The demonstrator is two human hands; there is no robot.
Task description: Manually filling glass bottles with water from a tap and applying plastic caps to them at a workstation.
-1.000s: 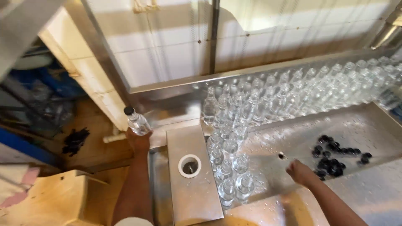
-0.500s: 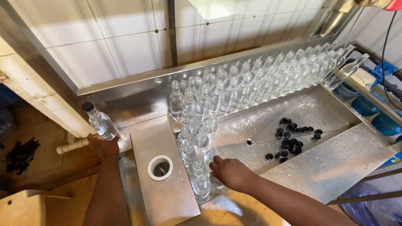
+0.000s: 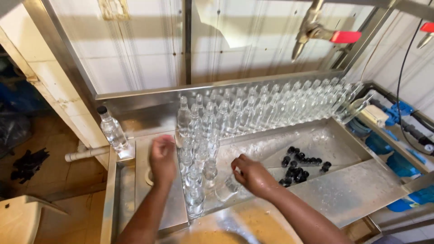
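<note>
Stainless steel table fills the frame, wet, with a raised wall at the far side. Clear empty bottles stand upright in a dense band along that wall, and a narrower column runs from it toward the near edge between the two hands. Black caps lie loose, right of centre. One capped bottle stands alone at far left. Right hand has its grip closing on a small clear bottle lying tipped, long axis roughly near-left to far-right, just left of its fingers. Left hand hovers over the plate left of the column, fingers curled; cannot tell whether it holds anything.
</note>
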